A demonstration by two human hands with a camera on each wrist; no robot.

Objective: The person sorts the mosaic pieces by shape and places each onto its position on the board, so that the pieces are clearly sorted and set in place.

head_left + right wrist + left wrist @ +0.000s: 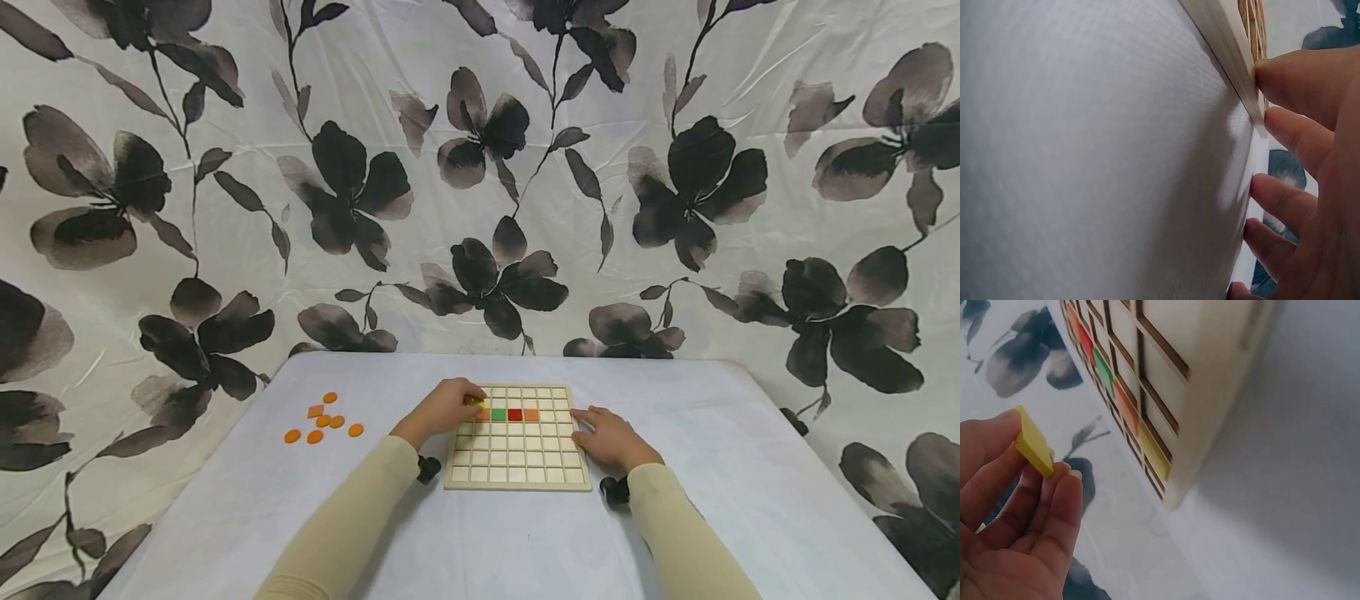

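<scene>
1. pinching the yellow tile (1034,447) by opposite ends with the left hand (442,408) – tile clear of the gridded board (517,486), near its ten to eleven o'clock.
2. touching the board's edge between two and three o'clock with the right hand (611,437), fingers spread and uncurled, grasping nothing; press lightly there, probably just enough to prevent sliding.
3. note, in the board's upper half, running from nine o'clock toward three: a seated yellow tile (1154,450), then an orange tile (483,414), green tile (498,415), red tile (514,415) and second orange tile (531,415).
4. for a neat fit, square the pinched piece to the grid before any lowering.
5. lower it flat – likely the best way to avoid catching a corner on a divider or nudging neighbours.
6. mind the left sleeve (345,517); stay well apart from the loose orange discs (315,437) out at nine o'clock.
</scene>
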